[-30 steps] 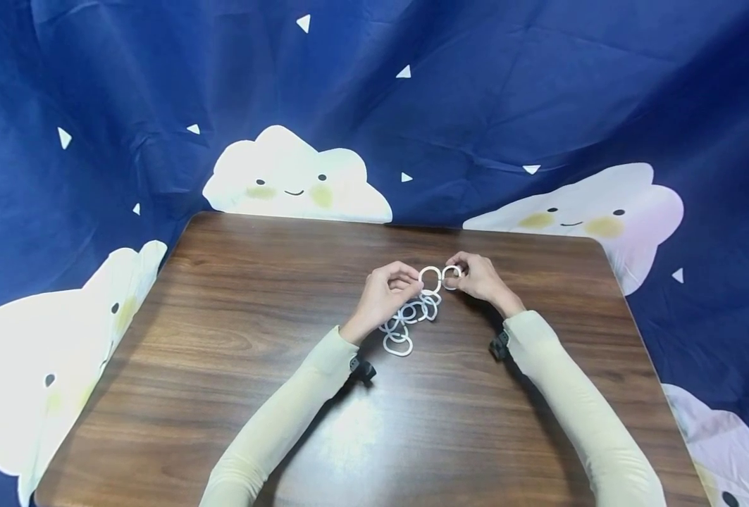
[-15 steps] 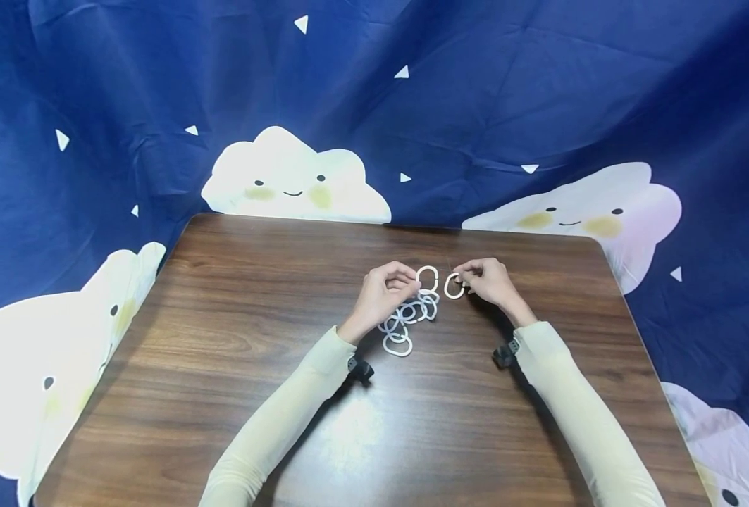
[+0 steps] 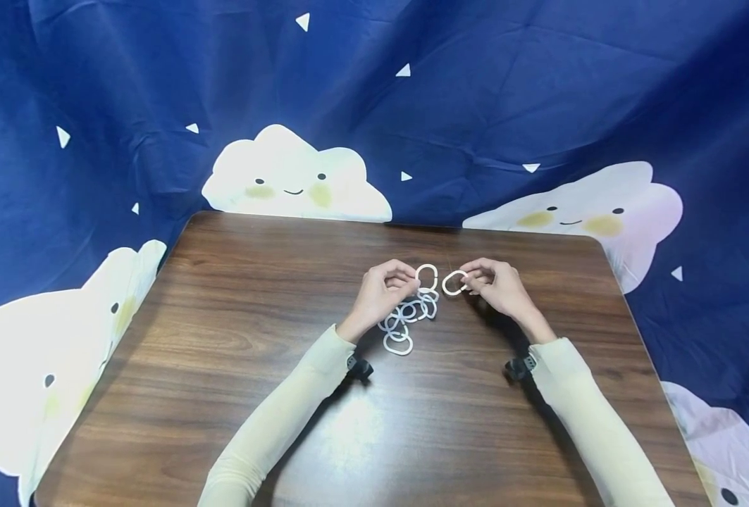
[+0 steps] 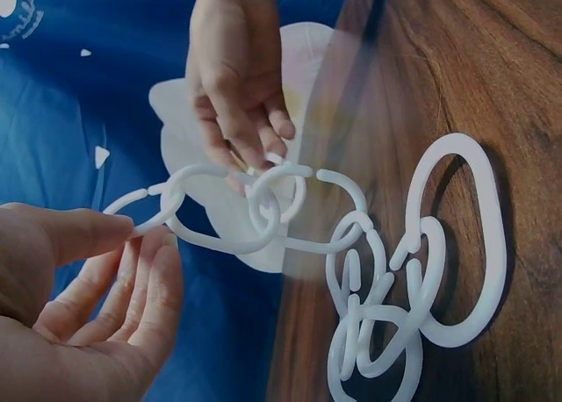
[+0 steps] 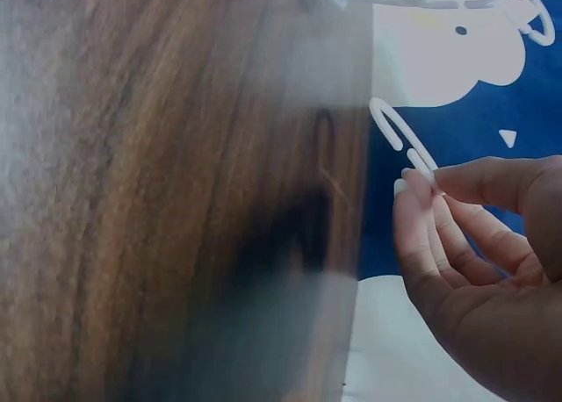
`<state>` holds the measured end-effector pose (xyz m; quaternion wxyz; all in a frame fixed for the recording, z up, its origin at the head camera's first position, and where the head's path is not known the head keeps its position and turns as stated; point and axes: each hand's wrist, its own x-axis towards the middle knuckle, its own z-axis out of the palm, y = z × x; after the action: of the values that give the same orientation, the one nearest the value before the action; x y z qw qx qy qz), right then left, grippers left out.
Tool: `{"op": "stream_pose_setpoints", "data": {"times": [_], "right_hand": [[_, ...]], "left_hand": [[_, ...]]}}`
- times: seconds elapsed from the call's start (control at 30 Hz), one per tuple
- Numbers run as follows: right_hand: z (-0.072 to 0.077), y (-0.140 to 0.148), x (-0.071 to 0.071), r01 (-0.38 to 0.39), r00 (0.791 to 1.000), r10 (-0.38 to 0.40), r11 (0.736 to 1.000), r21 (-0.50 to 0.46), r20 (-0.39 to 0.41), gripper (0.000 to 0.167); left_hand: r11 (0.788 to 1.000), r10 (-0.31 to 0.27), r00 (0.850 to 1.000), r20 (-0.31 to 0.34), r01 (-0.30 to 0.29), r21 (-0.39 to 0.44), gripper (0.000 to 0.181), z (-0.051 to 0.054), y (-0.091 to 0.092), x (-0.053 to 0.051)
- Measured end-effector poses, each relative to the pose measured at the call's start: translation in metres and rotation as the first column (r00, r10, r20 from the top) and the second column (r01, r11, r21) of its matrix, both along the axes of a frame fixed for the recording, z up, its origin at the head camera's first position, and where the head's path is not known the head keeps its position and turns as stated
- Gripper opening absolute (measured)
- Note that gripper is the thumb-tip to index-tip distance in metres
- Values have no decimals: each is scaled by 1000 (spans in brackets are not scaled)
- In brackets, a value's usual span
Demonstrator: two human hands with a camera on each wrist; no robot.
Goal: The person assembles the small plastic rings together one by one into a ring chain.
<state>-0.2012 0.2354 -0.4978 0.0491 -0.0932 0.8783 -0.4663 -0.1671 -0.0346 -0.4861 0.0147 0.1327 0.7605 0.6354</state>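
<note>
My left hand (image 3: 380, 292) pinches the end link of a white plastic chain (image 4: 219, 244) between thumb and fingertips. From there the chain runs down, its lower links (image 3: 398, 343) lying on the wooden table. Each oval link has a small gap in one side. To the right of the chain, my right hand (image 3: 497, 285) pinches a single loose white link (image 3: 453, 283) by one end. In the right wrist view this link (image 5: 399, 130) sticks out past the fingertips, its gap visible near the thumb. A short space separates it from the chain's end link (image 3: 427, 277).
The brown wooden table (image 3: 222, 338) stretches out on all sides of the hands. Behind it hangs a blue curtain (image 3: 450, 105) printed with white clouds and triangles. A small black wrist camera (image 3: 518, 369) is strapped at the right sleeve, another camera (image 3: 360, 370) at the left.
A second ago the right hand's link met the chain's end link. It has come apart from the chain, and the right hand has shifted right and turned the link. The left hand barely moved.
</note>
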Motion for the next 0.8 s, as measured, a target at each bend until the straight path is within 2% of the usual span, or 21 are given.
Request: {"op": "stream_pose_setpoints", "data": {"times": [0.27,0.53,0.8], "right_hand": [[15,-1,17,-13,997,13,1000,0,-78,20],[28,-9,26,-31,991,19,996,-82,-135,18],[39,-17,31,-56,992,38,988,-147,-123,20]], "left_hand": [[1000,1,1000,-4,-1,-11,13,0,-1,0],[1000,2,1000,-7,-2,-1,14,0,-1,1],[1000,5,1000,-6,-5,-4,14,0,1,2]]}}
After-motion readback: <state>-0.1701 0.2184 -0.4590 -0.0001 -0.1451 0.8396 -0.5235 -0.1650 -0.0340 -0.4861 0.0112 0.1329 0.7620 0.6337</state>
